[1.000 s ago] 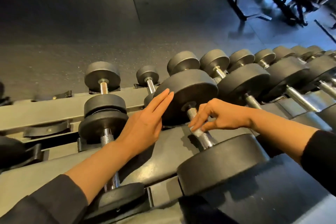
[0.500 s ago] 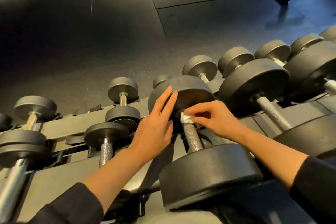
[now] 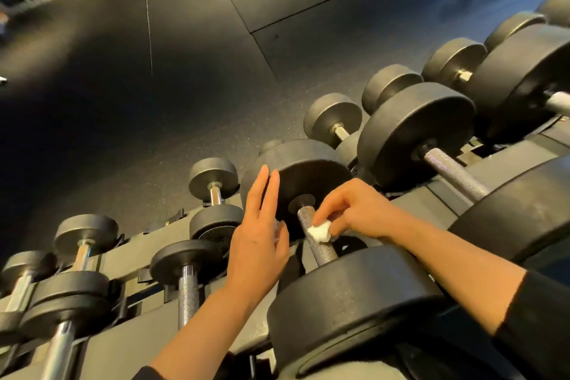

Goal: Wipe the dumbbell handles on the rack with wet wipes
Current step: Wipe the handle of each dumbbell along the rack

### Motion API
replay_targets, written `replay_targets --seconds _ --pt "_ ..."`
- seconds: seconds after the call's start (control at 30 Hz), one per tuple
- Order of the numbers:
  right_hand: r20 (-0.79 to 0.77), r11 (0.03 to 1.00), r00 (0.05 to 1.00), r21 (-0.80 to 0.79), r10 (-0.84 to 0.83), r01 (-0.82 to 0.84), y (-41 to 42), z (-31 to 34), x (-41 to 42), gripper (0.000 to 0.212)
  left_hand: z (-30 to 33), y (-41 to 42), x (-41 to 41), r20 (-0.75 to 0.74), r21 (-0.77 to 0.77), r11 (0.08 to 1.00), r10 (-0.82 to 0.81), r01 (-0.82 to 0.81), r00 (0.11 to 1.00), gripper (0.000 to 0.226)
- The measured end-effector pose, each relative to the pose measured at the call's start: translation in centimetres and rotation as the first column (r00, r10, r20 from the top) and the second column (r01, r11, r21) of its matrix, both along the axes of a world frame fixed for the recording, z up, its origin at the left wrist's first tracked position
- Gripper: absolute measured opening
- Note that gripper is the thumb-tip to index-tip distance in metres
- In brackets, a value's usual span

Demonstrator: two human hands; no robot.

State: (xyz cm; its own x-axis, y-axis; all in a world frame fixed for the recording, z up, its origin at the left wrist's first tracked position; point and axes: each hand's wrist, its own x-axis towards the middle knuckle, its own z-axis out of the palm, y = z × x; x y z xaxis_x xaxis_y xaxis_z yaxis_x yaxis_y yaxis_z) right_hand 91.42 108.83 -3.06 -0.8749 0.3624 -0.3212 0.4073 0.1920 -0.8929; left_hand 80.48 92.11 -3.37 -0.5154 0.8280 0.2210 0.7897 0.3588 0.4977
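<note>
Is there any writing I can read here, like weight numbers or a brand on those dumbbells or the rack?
None can be read.
Small dumbbell head left of the left hand: faint raised marking on its face, too blurred to read.
Other dumbbell heads, such as the big one, and the rack: no text visible.
Wet wipe in the right hand: plain white.

The left hand [image 3: 259,244] is hiding part of a wipe [image 3: 276,230]; the right edge is cutting off the dumbbells [image 3: 524,77].
</note>
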Motion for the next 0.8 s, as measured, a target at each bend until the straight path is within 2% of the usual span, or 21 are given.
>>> replay_targets --seconds 0.07,0.13,0.37,0.6,0.8 --pt "-0.044 0.979 0.978 0.018 -0.202 0.203 0.4 -0.5 -0.2 0.032 0.2 0.3 0.1 -0.017 -0.026 0.999 -0.022 0.021 1.000 0.085" --pt "-0.066 0.967 0.966 0.028 -0.249 0.252 0.7 -0.8 -0.7 0.030 0.3 0.6 0.2 -0.034 -0.066 0.997 -0.043 0.040 0.998 0.086" --pt "-0.006 0.998 0.998 0.019 -0.065 0.065 0.3 0.0 -0.6 0.022 -0.5 1.1 0.4 -0.043 -0.080 0.996 -0.031 0.028 0.999 0.085" --pt "0.035 0.993 0.999 -0.121 0.002 0.002 0.1 0.0 0.8 0.031 -1.1 1.3 0.2 -0.070 -0.049 0.998 -0.041 0.038 0.997 0.090" --pt "0.123 0.988 0.986 -0.120 0.115 -0.100 0.0 0.2 1.2 0.035 -1.3 1.1 0.1 -0.080 -0.045 0.998 -0.054 0.050 0.995 0.091"
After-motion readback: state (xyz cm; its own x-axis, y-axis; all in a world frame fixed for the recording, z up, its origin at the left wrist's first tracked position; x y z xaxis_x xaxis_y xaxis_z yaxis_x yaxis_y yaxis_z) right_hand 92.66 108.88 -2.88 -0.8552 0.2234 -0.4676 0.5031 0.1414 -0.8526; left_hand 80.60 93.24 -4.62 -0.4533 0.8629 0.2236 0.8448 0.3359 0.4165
